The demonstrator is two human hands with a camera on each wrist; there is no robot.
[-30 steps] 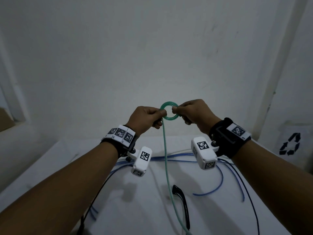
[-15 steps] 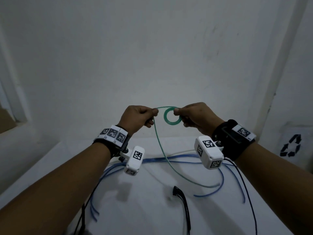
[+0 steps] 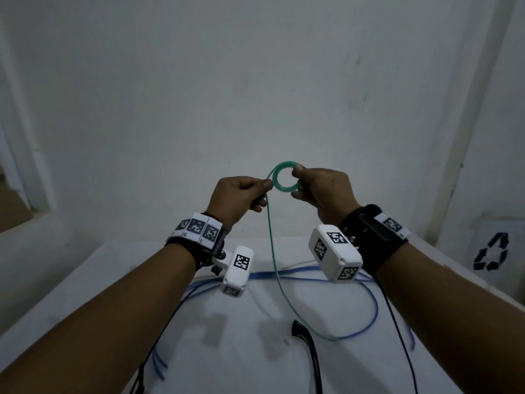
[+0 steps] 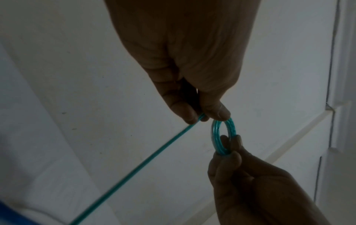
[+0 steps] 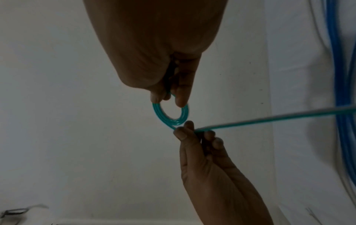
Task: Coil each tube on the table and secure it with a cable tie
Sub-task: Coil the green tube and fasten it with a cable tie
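I pinch the green coil (image 3: 285,181) in my right hand (image 3: 324,191), raised above the table (image 3: 85,294). My left hand (image 3: 241,196), clenched on the tail (image 3: 274,265), has swung back to the coil, laying another turn; plenty still trails.

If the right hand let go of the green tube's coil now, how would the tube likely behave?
Probably springy: the green tube keeps its small coil only while the right hand pinches it, with no tie on it, so it would likely unwind. Likely light and flexible: its free length hangs in a loose curve from the left hand to the table.
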